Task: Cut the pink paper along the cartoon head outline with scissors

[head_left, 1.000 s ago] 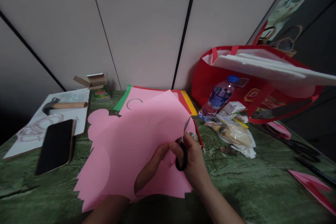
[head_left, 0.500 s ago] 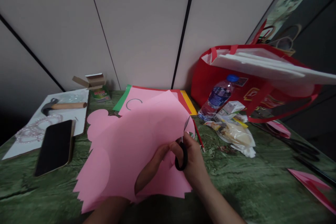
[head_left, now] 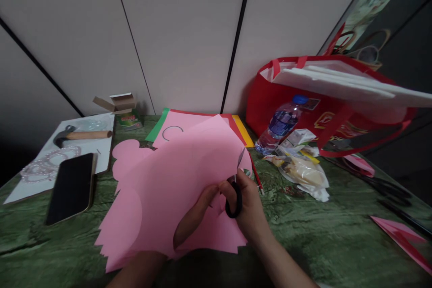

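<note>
A large sheet of pink paper (head_left: 189, 162) is held up over the green table, with rounded cutouts along its edges. My left hand (head_left: 199, 211) grips it near its lower right part; the thumb shows on top, while the other fingers are hidden beneath. In my right hand (head_left: 248, 202) is a pair of scissors (head_left: 233, 200) with black handles, fingers closed through the loops. Their blades point up and away at the sheet's right edge, next to a curved strip of pink paper. Several round-edged pink pieces (head_left: 123, 220) lie below and left of the sheet.
Left are a phone (head_left: 70, 189), a hammer (head_left: 84, 135) and strings of beads (head_left: 50, 164) on a white board. A small open box (head_left: 130, 119) stands behind. Rightward are a red pencil (head_left: 257, 175), a water bottle (head_left: 281, 123), food wrappers (head_left: 300, 168) and a red bag (head_left: 259, 99).
Almost nothing differs. The scissors and both hands keep nearly the same place on the sheet; the whole view shifts very slightly.
</note>
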{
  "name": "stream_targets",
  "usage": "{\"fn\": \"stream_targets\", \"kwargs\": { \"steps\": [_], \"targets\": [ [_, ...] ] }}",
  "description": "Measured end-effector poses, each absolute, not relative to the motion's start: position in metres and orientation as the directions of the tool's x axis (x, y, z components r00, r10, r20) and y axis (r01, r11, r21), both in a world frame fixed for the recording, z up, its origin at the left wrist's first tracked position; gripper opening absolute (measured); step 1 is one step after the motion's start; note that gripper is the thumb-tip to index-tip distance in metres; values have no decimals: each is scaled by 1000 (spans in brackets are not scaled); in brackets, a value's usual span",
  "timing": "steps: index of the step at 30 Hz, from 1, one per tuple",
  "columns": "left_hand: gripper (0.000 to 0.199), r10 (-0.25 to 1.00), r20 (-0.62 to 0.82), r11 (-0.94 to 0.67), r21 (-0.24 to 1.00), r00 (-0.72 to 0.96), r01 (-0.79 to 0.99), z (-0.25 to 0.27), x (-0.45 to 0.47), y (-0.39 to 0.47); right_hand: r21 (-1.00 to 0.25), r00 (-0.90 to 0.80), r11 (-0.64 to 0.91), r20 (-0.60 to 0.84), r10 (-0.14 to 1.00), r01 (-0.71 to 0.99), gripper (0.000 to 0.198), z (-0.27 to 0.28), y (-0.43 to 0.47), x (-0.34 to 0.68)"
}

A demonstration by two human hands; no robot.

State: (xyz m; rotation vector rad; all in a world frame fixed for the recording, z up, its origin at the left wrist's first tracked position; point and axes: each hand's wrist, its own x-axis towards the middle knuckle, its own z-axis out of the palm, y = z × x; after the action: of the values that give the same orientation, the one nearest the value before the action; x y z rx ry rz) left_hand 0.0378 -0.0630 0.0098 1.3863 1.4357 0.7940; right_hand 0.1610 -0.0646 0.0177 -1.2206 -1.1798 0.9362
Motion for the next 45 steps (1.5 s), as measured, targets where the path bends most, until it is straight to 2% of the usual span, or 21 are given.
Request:
{"fn": "stream_targets", "kwargs": {
  "steps": [7, 13, 18, 22, 27, 31, 35, 41, 45],
  "targets": [
    [35, 958, -286, 256, 882, 16, 396, 12, 40, -63, -986, 195, 160, 165, 967, 41, 25, 14, -66, 161],
    [36, 972, -192, 132, 923, 135, 361, 2, 37, -62, -986, 189, 164, 168, 968, 37, 24, 12, -65, 161],
    [35, 963, -196, 125, 931, 182, 342, 0, 34, -61, -980, 230, 173, 193, 954, 102, 24, 17, -65, 161],
    [31, 974, -171, 110, 931, 151, 347, 3, 35, -60, -977, 217, 177, 199, 956, 116, 24, 19, -65, 161],
    [35, 959, -121, 17, 928, 258, 373, 5, 35, -60, -978, 235, 171, 196, 952, 121, 25, 19, -65, 160],
    [33, 963, -215, 129, 895, 162, 427, 2, 33, -60, -978, 230, 167, 192, 954, 123, 26, 17, -65, 161],
    [32, 968, -181, 93, 904, 174, 417, 5, 33, -61, -985, 202, 151, 166, 965, 86, 25, 15, -65, 163],
    [31, 980, -197, 164, 898, 40, 408, 15, 34, -63, -987, 182, 148, 158, 971, 66, 26, 13, -65, 163],
    [28, 974, -199, 145, 915, 110, 375, 14, 32, -61, -988, 185, 138, 149, 971, 72, 25, 13, -66, 163]
  ]
}}
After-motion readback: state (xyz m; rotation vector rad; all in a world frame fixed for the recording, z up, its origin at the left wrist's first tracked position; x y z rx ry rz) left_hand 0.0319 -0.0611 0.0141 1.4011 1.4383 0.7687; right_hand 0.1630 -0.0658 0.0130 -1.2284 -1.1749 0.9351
